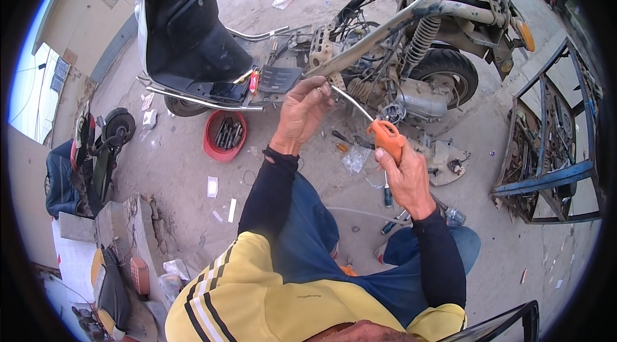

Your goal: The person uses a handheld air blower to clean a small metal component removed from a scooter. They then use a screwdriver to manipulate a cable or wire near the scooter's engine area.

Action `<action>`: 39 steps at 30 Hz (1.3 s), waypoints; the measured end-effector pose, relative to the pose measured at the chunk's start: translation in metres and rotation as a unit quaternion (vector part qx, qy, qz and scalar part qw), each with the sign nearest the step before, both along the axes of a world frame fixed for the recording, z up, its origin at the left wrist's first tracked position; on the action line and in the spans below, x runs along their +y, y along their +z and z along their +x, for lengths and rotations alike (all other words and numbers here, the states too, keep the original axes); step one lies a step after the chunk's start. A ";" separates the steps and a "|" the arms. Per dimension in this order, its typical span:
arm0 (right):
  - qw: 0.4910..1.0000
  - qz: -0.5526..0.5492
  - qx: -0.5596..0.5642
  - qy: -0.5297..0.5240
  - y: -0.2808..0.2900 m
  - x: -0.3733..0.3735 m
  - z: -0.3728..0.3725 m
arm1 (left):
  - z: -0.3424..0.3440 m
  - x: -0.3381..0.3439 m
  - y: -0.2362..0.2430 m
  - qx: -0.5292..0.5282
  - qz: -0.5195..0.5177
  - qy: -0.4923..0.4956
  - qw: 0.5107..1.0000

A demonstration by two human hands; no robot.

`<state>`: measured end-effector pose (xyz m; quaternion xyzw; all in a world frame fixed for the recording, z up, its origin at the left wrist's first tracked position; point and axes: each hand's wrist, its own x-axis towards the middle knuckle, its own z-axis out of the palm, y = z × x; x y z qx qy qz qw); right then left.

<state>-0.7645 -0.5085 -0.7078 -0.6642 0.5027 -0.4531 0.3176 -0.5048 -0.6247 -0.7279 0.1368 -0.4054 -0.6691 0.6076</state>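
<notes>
My right hand is wrapped round an orange air blow gun with a thin, curved metal nozzle. The nozzle points up and left, its tip close to the fingers of my left hand. That hand is closed in a pinch; something tiny may sit between thumb and fingers, too small to name. Just beyond both hands stands a partly stripped scooter, its engine and frame bare. Below the engine, a cover-like part lies on the ground.
A red bowl of sockets or similar dark metal parts stands by the footboard. Screwdrivers and a clear plastic bag lie near my knees. To the right is a metal rack with parts; a second scooter is at left.
</notes>
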 end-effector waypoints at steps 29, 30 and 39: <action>0.999 0.030 0.043 -0.005 -0.001 -0.005 0.004 | 0.036 0.008 0.084 -0.515 -0.309 0.536 0.594; 0.998 0.030 0.051 0.000 0.001 -0.004 0.005 | 0.039 0.011 0.088 -0.524 -0.313 0.537 0.583; 0.998 0.032 0.046 0.006 0.000 -0.004 0.006 | 0.047 0.017 0.106 -0.524 -0.323 0.552 0.563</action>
